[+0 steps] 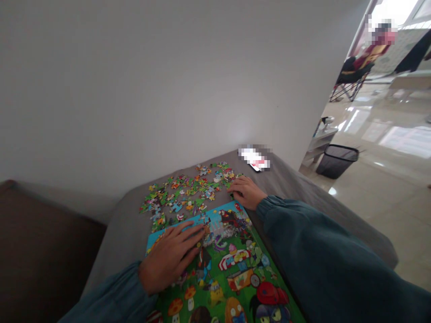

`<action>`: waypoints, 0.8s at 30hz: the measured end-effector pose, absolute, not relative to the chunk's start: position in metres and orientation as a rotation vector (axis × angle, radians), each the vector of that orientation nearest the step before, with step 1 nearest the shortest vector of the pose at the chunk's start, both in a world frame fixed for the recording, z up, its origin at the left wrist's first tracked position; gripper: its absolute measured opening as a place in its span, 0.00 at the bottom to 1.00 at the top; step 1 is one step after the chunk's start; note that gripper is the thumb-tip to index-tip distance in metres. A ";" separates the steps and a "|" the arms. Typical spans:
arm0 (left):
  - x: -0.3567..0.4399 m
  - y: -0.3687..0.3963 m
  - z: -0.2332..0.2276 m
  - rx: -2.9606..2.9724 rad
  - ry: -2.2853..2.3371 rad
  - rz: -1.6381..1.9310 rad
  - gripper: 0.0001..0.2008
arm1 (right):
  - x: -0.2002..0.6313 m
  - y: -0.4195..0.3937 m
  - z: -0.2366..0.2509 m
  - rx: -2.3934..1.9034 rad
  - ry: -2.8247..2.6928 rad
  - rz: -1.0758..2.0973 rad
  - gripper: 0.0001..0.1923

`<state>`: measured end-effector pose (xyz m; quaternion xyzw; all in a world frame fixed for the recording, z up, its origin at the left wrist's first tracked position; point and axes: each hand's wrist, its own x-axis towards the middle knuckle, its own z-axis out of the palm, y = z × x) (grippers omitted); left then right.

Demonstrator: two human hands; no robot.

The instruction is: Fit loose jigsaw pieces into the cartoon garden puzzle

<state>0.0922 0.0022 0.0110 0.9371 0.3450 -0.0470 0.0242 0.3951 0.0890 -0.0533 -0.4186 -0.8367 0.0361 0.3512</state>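
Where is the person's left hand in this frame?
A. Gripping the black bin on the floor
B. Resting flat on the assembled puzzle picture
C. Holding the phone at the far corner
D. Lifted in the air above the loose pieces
B: the left hand lies palm down with fingers spread on the assembled puzzle picture, while the right hand reaches to the loose pieces beyond it.

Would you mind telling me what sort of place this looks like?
Probably a home living space: a grey cushioned seat bearing a jigsaw puzzle, a glossy tiled floor, and a black wastebasket near a low table.
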 end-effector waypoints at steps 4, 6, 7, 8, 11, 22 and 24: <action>0.088 0.004 0.006 2.916 1.071 -0.072 0.22 | 0.395 0.089 -0.054 -1.082 -2.163 0.092 0.13; 0.087 0.004 0.003 2.921 1.073 -0.046 0.22 | 0.395 0.089 -0.054 -1.081 -2.165 0.097 0.13; 0.087 0.004 0.002 2.922 1.074 -0.037 0.22 | 0.395 0.088 -0.054 -1.081 -2.170 0.099 0.13; 0.087 0.004 0.001 2.924 1.075 -0.026 0.22 | 0.395 0.088 -0.053 -1.082 -2.174 0.101 0.13; 0.087 0.003 0.001 2.929 1.064 0.007 0.22 | 0.395 0.087 -0.052 -1.087 -2.184 0.102 0.13; 0.084 0.003 0.001 2.921 1.071 0.001 0.23 | 0.395 0.086 -0.053 -1.083 -2.178 0.117 0.13; 0.084 0.003 0.002 2.916 1.064 0.022 0.23 | 0.395 0.086 -0.052 -1.085 -2.182 0.119 0.13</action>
